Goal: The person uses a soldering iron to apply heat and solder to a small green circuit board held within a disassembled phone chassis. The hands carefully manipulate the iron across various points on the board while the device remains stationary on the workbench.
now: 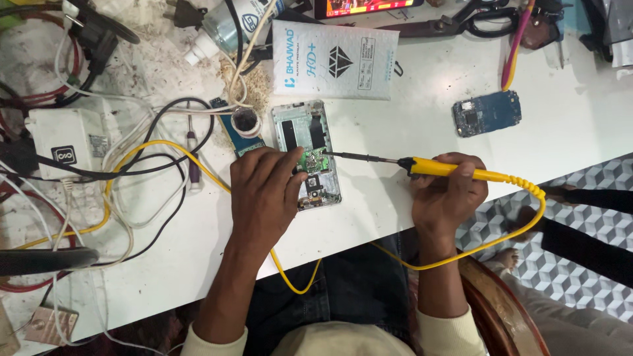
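Observation:
An opened phone (307,135) with bare circuit parts lies on the white table (395,198). My left hand (264,194) rests on its lower left side, with fingertips pressing by the green board. My right hand (447,194) grips a yellow soldering iron (435,169). Its dark tip reaches left and touches the board in the middle of the phone. The iron's yellow cord (527,224) loops down off the table edge and back under my left arm.
A white padded envelope (336,60) lies behind the phone, a small round tin (245,121) to its left. A loose blue circuit board (486,113) sits at the right, black scissors (461,23) at the back. A white power adapter (66,142) and tangled cables fill the left.

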